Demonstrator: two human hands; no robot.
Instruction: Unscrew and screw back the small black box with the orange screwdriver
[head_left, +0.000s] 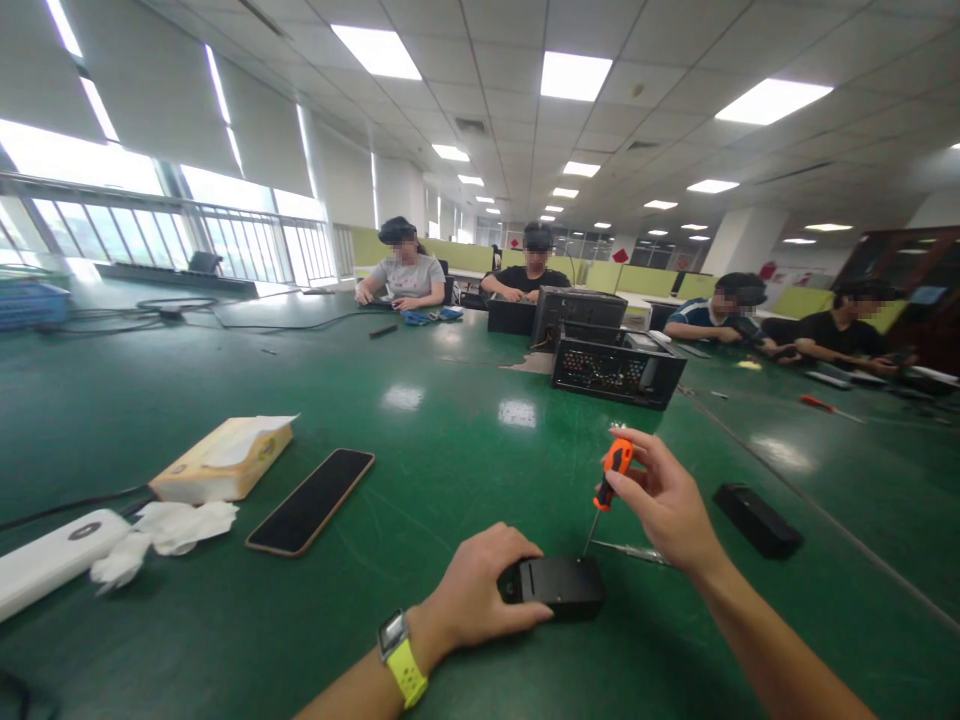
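Observation:
My left hand rests curled over the left end of a small black box on the green table, holding it down. My right hand pinches an orange-handled screwdriver, held nearly upright with its thin shaft pointing down at the box's top right edge. A yellow-strapped watch sits on my left wrist. A thin metal rod or second tool lies on the table just right of the box.
A phone, tissue box, crumpled tissues and white power bank lie to the left. Another black block lies right. Open black computer cases stand mid-table. Several people sit working at the far side.

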